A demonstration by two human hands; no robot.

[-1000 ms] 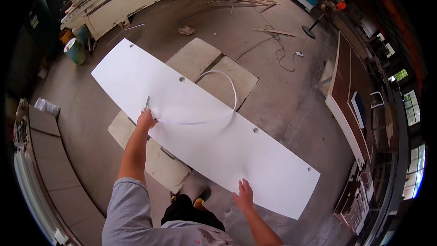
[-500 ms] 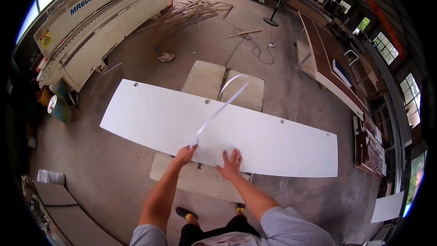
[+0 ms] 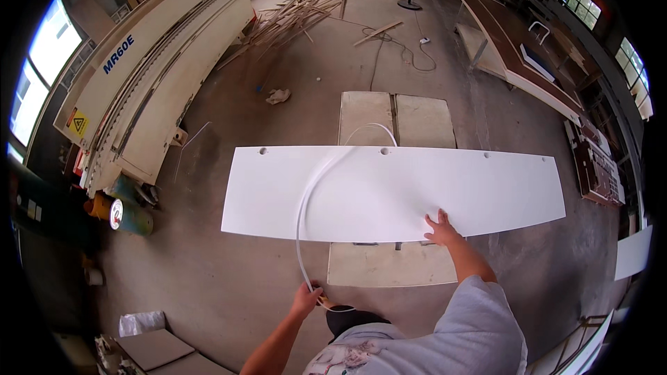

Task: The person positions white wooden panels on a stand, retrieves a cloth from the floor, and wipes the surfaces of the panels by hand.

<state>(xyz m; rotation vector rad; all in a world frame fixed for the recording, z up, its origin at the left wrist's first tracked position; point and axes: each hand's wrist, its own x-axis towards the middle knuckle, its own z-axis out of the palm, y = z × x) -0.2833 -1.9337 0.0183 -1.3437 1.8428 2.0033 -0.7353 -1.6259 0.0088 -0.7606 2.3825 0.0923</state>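
A long white panel [image 3: 500, 191] lies flat in front of me, with small round holes along its far edge. My left hand [image 3: 306, 298] is closed on a thin white flexible strip [image 3: 299, 230], off the panel's near edge toward the lower left. The strip arcs up across the panel, loops past the far edge, and a short end curls beyond my hand. Near the panel's front edge, right of its middle, my right hand [image 3: 440, 228] rests with fingers spread and holds nothing.
Under the panel is a pale platform [image 3: 392, 267]. A large cream machine [image 3: 149, 87] and a round can [image 3: 130, 217] stand at left. Wood strips [image 3: 299, 21] and a cable [image 3: 410, 62] lie on the far floor. A long brown-topped table [image 3: 514, 52] stands at right.
My left hand has drawn the strip back toward me, off the panel's near edge. My right hand has shifted right along the panel. The view has turned left.
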